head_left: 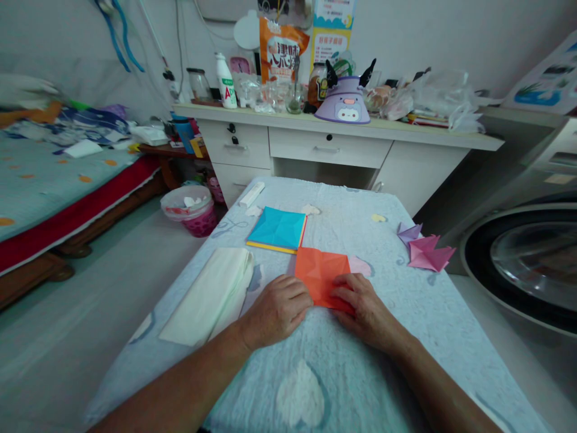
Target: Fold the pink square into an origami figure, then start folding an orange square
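Note:
A square sheet of orange origami paper (319,273) with crease lines lies on the cloth-covered table between my hands. My left hand (283,304) is closed at its lower left corner, fingers curled and pressed together on the edge. My right hand (356,307) grips the lower right part, fingers on top and thumb near the front edge. Just beyond the sheet sits a stack of coloured paper (278,227), blue on top with yellow and red edges below. Folded pink paper (430,252) and a smaller folded purple paper (408,233) rest at the table's right edge.
A folded white cloth or paper bundle (207,294) lies left of my left arm. A white strip-shaped object (252,195) is at the far left corner. Beyond stands a white desk (324,135) with bottles, bags and a purple visor (345,102). A washing machine (536,252) stands right.

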Tool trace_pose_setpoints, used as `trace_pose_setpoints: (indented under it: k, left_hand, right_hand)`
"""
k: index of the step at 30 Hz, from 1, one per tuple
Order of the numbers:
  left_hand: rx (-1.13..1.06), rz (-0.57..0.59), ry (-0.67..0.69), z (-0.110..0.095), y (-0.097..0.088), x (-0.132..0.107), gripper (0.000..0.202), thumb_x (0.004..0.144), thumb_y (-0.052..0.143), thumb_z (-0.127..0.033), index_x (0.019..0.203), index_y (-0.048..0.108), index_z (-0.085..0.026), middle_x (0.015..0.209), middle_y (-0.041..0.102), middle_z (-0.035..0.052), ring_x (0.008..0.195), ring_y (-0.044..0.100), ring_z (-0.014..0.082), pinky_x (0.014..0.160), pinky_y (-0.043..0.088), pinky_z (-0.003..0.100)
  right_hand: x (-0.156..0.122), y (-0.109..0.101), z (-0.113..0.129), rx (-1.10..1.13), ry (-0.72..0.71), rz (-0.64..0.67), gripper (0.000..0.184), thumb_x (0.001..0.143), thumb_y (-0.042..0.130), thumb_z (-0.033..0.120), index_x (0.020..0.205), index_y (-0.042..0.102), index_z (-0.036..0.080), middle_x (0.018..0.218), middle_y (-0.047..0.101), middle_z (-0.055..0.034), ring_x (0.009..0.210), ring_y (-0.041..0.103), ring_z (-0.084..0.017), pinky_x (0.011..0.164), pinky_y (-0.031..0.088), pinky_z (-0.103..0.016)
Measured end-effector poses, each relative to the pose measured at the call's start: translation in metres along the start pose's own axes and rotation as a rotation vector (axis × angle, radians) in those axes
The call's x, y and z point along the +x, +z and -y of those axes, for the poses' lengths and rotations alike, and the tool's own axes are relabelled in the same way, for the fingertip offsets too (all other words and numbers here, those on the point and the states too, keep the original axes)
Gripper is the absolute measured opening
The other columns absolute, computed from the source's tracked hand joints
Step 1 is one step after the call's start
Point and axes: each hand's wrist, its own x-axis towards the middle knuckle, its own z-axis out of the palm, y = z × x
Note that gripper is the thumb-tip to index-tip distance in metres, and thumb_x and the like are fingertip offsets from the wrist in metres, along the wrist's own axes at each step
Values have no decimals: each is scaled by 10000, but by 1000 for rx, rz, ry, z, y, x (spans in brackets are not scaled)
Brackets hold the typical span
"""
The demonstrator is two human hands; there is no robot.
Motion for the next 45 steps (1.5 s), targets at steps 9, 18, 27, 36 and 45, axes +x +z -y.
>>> trace_pose_setpoints:
  k: [9,18,27,36,45]
  left_hand:
    - [34,65,-60,6,5,-1,74,874,539,-140,841,591,-180,857,615,22,861,542,174,804,403,316]
    - [15,99,-116,10,9,-1,159,868,477,-97,771,573,-179,782,604,18,793,540,170,753,393,307]
    - [-15,83,-158,16,10,-3,151,824,486,-57,773,546,-185,770,588,10,787,526,171,738,382,305]
    - [-107,86,-250,20,1,-4,173,716,507,-17,754,536,-184,829,565,19,846,524,177,781,415,306]
    - [-229,73,-324,19,-5,-5,109,737,585,-79,752,572,-185,937,551,24,949,520,188,838,423,331]
  right_hand:
    - [2,0,2,32,-4,20,148,838,567,170,956,648,208,1110,580,-93,1021,521,-238,890,413,-418]
    - [3,-1,2,47,-27,-11,211,730,528,37,839,604,201,1051,600,-73,1021,516,-235,910,391,-420]
    - [2,-6,9,174,-67,46,173,735,491,44,781,532,205,792,599,-28,788,550,-183,766,415,-339]
    - [2,-4,12,215,-33,21,74,808,513,137,810,544,204,765,597,-21,737,546,-171,721,418,-320]
    - [2,0,4,281,29,-36,178,927,484,309,833,583,196,866,630,-54,847,575,-196,811,439,-358]
